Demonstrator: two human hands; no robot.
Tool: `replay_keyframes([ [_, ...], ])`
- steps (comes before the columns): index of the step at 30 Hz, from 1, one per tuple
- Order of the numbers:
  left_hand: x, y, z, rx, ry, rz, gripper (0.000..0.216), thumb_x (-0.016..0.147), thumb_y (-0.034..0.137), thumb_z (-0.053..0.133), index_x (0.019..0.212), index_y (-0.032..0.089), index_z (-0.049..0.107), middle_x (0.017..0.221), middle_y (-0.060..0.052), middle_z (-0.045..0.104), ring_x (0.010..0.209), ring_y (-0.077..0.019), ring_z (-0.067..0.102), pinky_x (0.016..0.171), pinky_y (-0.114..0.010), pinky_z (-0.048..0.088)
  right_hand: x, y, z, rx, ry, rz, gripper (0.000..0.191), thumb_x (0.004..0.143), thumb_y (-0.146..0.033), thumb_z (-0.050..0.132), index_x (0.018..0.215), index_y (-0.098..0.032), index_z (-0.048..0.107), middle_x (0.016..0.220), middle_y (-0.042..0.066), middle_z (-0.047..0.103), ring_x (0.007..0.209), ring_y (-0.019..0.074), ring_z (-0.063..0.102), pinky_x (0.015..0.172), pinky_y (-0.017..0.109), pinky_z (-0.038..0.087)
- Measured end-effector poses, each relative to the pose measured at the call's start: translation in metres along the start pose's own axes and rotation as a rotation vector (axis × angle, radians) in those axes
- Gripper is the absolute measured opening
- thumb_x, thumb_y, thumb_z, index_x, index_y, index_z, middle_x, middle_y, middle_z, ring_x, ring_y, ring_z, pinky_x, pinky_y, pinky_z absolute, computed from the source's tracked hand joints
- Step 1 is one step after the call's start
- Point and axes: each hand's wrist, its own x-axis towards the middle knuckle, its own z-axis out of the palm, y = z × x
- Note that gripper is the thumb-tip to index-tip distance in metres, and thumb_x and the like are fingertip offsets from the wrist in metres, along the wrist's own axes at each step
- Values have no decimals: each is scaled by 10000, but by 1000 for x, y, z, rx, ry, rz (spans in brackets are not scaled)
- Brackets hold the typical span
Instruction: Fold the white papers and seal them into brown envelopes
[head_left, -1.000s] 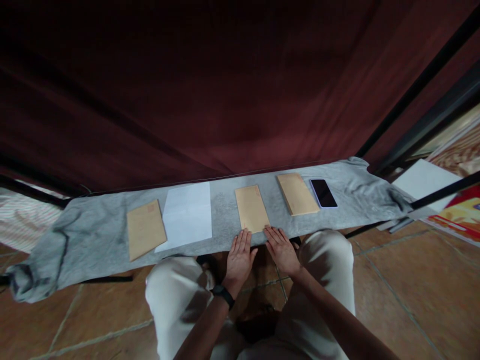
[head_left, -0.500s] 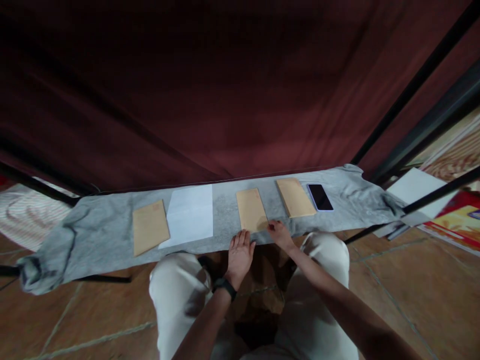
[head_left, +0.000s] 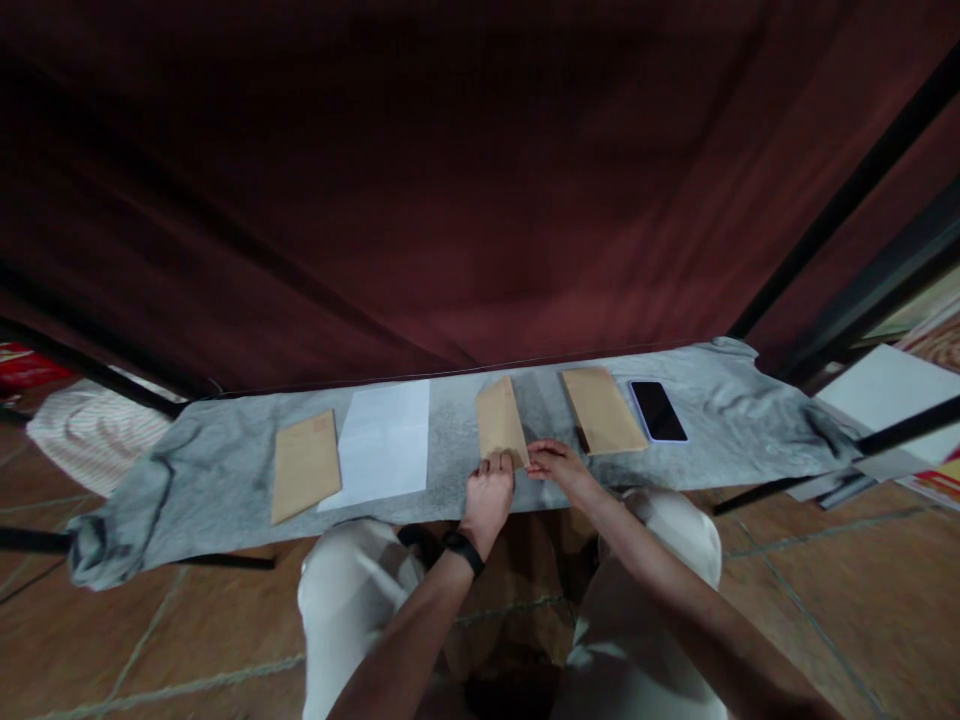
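Envelope (head_left: 498, 422), right of white sheet (head_left: 384, 440) | change: flat to bowed, right side apparently raised | right hand (head_left: 553, 462): pinching near corner | left hand (head_left: 489, 500): curled at near edge, grip unclear | status: handling under way

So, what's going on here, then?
A person is handling the middle brown envelope on a grey cloth. The left hand is at its near edge, the right hand at its near right corner; how firmly they grip is unclear. White paper and another brown envelope lie to the left, a brown envelope pile and a phone to the right.
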Motion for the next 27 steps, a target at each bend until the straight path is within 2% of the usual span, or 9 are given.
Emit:
replay_keyframes([
  [3, 12, -7, -20, -79, 17, -87, 273, 960, 112, 446, 1149, 182, 632, 1010, -113, 691, 906, -230, 690, 713, -290, 523, 5, -5, -3, 91, -27, -9, 236, 763, -357, 713, 938, -203, 683, 817, 20, 721, 722, 164, 693, 731, 313, 607],
  [6, 23, -24, -41, -316, 134, -278, 162, 965, 201, 508, 989, 190, 668, 898, -81, 699, 767, -204, 686, 656, -275, 493, 10, -4, -10, 102, -6, 32, 207, 779, -363, 715, 914, -210, 684, 840, 20, 724, 709, 151, 676, 688, 285, 589],
  [8, 29, -38, -50, -658, 244, -463, 138, 930, 283, 595, 850, 187, 653, 726, -24, 660, 615, -159, 636, 583, -245, 469, 10, -1, -13, 81, 0, 66, 167, 789, -353, 717, 869, -210, 683, 796, 20, 715, 676, 148, 664, 643, 270, 576],
  [10, 32, -47, -52, -1117, 331, -665, 186, 874, 330, 680, 775, 184, 619, 606, 30, 604, 506, -119, 580, 518, -220, 460, 9, 3, -11, 87, -48, 93, 168, 817, -363, 704, 861, -202, 690, 798, 36, 721, 660, 149, 662, 631, 272, 577],
  [13, 27, -45, -38, -1671, 358, -960, 249, 754, 263, 813, 723, 176, 582, 586, 44, 615, 522, -102, 624, 559, -212, 538, 5, 9, 1, 118, -152, 138, 262, 900, -434, 621, 933, -187, 701, 870, 72, 744, 688, 157, 688, 674, 300, 602],
  [16, 15, -25, -14, -1779, 274, -1068, 235, 707, 152, 840, 729, 163, 606, 660, -12, 690, 602, -133, 697, 637, -251, 610, 2, 14, 14, 166, -174, 174, 330, 939, -474, 557, 983, -174, 684, 874, 87, 747, 695, 167, 705, 686, 324, 617],
  [21, 2, 2, 19, -1816, 142, -1127, 162, 762, 130, 787, 729, 176, 635, 723, -51, 733, 708, -178, 748, 707, -294, 650, 4, 25, 27, 111, -107, 199, 159, 843, -321, 696, 892, -186, 629, 749, 37, 718, 648, 160, 695, 644, 301, 607],
  [24, -2, -1, 26, -1809, 98, -1126, 144, 784, 176, 774, 733, 185, 640, 719, -59, 736, 739, -204, 757, 716, -321, 656, 9, 33, 28, 46, -76, 212, 128, 791, -258, 723, 835, -192, 622, 658, 1, 681, 573, 146, 655, 573, 278, 580],
  [27, -8, -14, 28, -1781, 103, -1104, 181, 772, 228, 797, 741, 182, 624, 717, -59, 730, 739, -215, 759, 737, -343, 651, 15, 38, 24, -22, -32, 209, 74, 772, -215, 686, 780, -200, 614, 580, -30, 633, 497, 131, 601, 510, 262, 551],
])
